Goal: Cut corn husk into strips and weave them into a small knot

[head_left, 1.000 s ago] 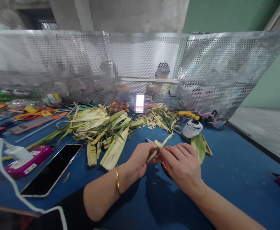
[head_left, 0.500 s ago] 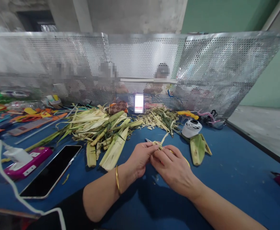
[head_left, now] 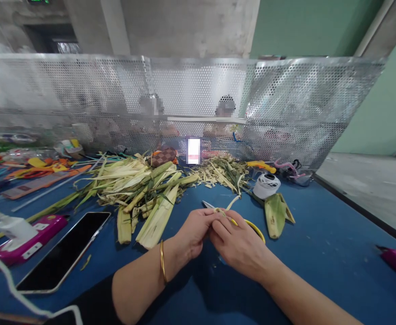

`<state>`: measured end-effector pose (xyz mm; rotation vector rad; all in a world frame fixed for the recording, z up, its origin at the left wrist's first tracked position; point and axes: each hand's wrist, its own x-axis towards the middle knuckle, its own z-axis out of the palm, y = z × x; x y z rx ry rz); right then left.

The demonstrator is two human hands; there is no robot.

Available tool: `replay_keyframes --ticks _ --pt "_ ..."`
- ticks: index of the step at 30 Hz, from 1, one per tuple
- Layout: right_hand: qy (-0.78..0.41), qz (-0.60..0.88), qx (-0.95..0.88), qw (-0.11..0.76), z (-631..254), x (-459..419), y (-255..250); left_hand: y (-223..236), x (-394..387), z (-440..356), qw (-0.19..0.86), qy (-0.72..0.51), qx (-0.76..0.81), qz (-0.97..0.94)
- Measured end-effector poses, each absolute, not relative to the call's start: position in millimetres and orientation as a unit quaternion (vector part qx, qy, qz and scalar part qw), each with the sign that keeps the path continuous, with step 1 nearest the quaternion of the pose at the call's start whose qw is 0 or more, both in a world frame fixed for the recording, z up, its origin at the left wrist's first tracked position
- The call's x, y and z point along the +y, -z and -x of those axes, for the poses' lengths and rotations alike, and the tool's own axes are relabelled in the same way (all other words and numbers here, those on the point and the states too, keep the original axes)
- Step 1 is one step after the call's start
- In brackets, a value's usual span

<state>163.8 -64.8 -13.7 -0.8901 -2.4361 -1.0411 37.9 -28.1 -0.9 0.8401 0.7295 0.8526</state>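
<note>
My left hand (head_left: pixel 193 230), with a gold bangle at its wrist, is closed in a pinch at the middle of the table. Against it, my right hand (head_left: pixel 240 246) is also closed, its fingers curled over the same spot. Both grip a thin pale-green corn husk strip (head_left: pixel 232 203); one end sticks up above the fingers, and the rest is mostly hidden. Behind the hands lies a pair of scissors (head_left: pixel 259 231), its yellow handle showing on the right and its blade tip on the left. My fingers cover the scissors' middle.
A heap of husks (head_left: pixel 130 180) lies ahead left, with shredded scraps (head_left: pixel 225 174) beside it. A white thread roll (head_left: pixel 266 186) and a folded husk (head_left: pixel 275 216) sit right. A phone (head_left: pixel 66 253) and purple power strip (head_left: pixel 32 243) are left. A perforated metal screen (head_left: pixel 191 85) stands behind.
The view has tilted and shifted slightly, so table items appear a little lower and further left. My hands stay together on the strip; more of the yellow scissor handle shows.
</note>
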Motion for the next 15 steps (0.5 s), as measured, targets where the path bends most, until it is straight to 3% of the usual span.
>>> replay_keyframes --ticks 4,7,11,15 --pt "0.319 0.33 -0.858 0.23 -166 -63 14 0 -28 -39 0.764 -0.387 0.338 -0.39" --pt "0.222 0.402 -0.815 0.353 -170 -60 14 0 -26 -38 0.762 -0.392 0.338 -0.39" --pt "-0.015 0.544 -0.673 0.501 -176 -54 17 1 -23 -37 0.747 -0.407 0.352 -0.39" --pt "-0.286 0.588 -0.545 0.524 -179 -47 23 1 -22 -38 0.728 -0.404 0.363 -0.42"
